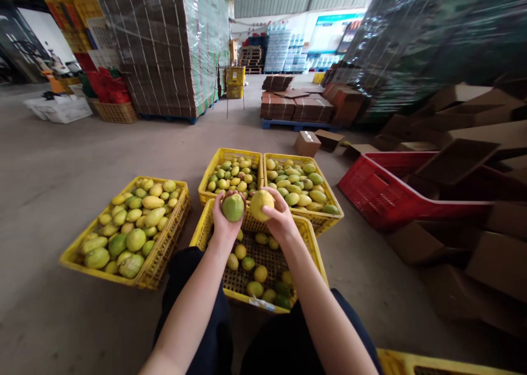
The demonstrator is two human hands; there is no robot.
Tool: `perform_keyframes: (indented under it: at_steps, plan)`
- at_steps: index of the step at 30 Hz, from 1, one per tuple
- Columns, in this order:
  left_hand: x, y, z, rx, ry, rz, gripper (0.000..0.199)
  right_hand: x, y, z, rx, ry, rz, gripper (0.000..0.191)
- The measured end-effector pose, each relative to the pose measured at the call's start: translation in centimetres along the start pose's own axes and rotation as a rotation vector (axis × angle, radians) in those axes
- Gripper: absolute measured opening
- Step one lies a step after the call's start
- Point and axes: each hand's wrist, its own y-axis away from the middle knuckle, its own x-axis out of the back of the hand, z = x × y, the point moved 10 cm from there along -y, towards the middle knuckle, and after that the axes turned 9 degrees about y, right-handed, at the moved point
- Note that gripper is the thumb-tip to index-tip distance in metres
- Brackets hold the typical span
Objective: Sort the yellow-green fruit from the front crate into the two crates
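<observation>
My left hand [226,213] is closed around a green lemon [233,207]. Beside it, my right hand [280,214] grips a yellow lemon [261,205] by its side. Both are held up, slightly apart, over a yellow plastic crate [316,248] between my knees. Scattered on that crate's floor lie several loose lemons [260,274], some yellow and some green. Behind it, two more yellow crates stand side by side: the left one holds small lemons [235,171], the right one larger, longer ones [293,185]. Another crate [164,254] at the left is heaped with large green-yellow lemons [135,239].
To the right is a red crate [370,191] among piled cardboard boxes [494,259]. A blue pallet [296,125] with flattened cartons stands ahead. Wrapped stacks [160,45] rise on both sides. The corner of a yellow crate [411,361] shows at lower right.
</observation>
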Motion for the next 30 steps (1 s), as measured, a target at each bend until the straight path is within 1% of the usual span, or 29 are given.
perform_keyframes:
  at_steps: [2,5,8,10,14,19,22,26,30]
  plan:
    - [0.4,-0.4,-0.1,-0.012,-0.004,-0.001,0.026,0.5,-0.2,1.0,-0.073,-0.134,0.054,0.035]
    - [0.7,-0.9,-0.7,0.001,-0.002,-0.045,0.025,1.0,-0.2,2.5,-0.164,-0.342,0.133,0.024]
    - [1.1,-1.0,-1.3,0.016,0.022,-0.061,0.027,1.6,0.1,3.9,-0.200,-0.517,0.230,0.020]
    - [1.5,-1.1,-1.5,0.012,0.030,-0.052,0.028,2.1,0.2,4.6,-0.200,-0.575,0.291,0.021]
    - [2.0,-1.1,-2.0,-0.007,0.009,-0.041,0.028,2.6,0.3,5.9,-0.233,-0.619,0.385,0.020]
    - [1.8,-0.8,-2.5,0.010,0.048,-0.097,0.032,2.7,0.7,6.3,-0.276,-0.725,0.480,0.026]
    - [1.6,-0.7,-2.7,0.028,0.069,-0.109,0.031,2.8,0.8,6.0,-0.269,-0.728,0.484,0.025]
    - [1.7,-0.6,-2.7,0.025,0.077,-0.066,0.030,3.0,0.6,5.7,-0.235,-0.687,0.449,0.024]
    - [1.6,-0.4,-2.8,0.040,0.095,-0.057,0.029,3.0,0.5,5.8,-0.228,-0.675,0.459,0.020]
